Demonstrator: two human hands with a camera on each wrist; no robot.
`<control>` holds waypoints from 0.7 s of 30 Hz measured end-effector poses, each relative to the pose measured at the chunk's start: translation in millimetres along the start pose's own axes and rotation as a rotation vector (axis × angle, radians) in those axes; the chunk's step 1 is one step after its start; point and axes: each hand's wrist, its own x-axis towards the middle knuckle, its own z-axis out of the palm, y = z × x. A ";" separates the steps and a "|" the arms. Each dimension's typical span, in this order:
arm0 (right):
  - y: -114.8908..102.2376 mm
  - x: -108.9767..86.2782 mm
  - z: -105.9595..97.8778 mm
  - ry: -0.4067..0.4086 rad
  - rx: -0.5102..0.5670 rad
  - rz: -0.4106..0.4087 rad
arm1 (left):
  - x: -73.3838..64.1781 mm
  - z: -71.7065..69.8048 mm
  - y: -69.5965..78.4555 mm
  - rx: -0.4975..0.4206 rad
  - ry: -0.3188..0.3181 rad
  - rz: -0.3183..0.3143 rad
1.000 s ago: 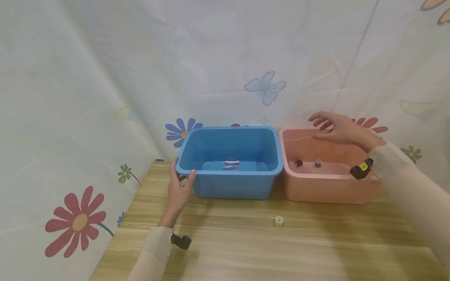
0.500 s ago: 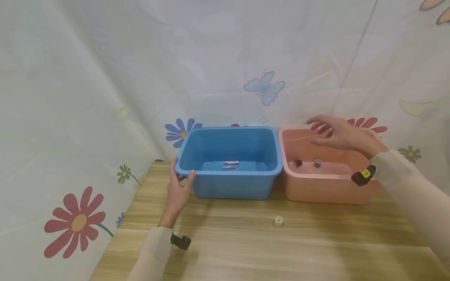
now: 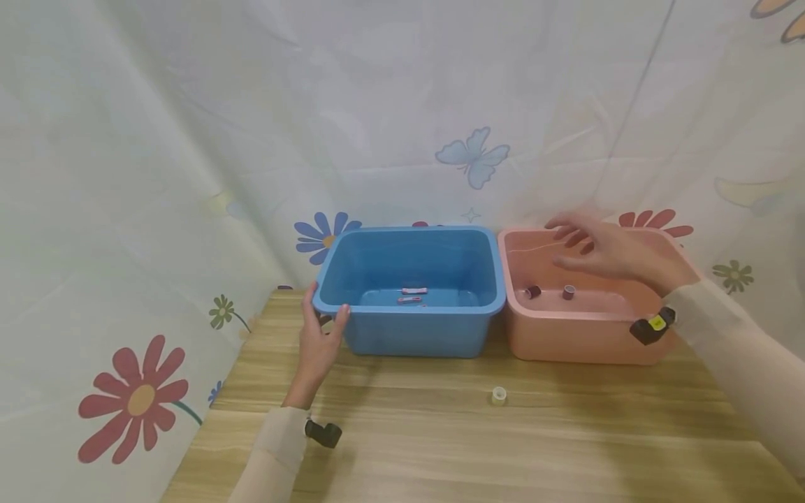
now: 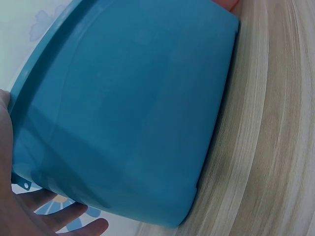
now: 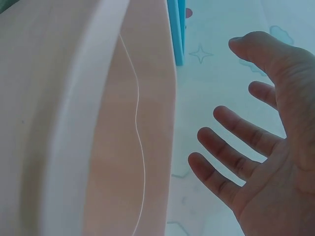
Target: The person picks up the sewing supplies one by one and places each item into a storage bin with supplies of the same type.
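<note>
Left hand rests spread on blue plastic tub; right hand, empty, hangs above pink plastic tub: brown cylindrical spools inside, white ring on near surface apparently remains

No words, brands or numbers can be read. The black plastic wrist camera on the person's right side bears a small yellow label, its print too small to make out. Any lettering on the slim pink-and-white pieces inside the blue rectangular plastic tub is likewise illegible.
</note>
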 end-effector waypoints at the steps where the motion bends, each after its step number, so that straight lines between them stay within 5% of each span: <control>1: -0.7 -1.0 0.5 -0.001 0.002 0.003 | -0.1 0.1 0.0 -0.001 0.001 0.000; 11: -4.7 -9.0 7.6 0.013 -0.083 0.047 | -0.2 0.8 -1.2 -0.004 0.001 0.007; 21: -4.8 -12.3 14.5 0.072 -0.118 -0.048 | 0.4 0.3 -0.8 -0.002 0.005 0.018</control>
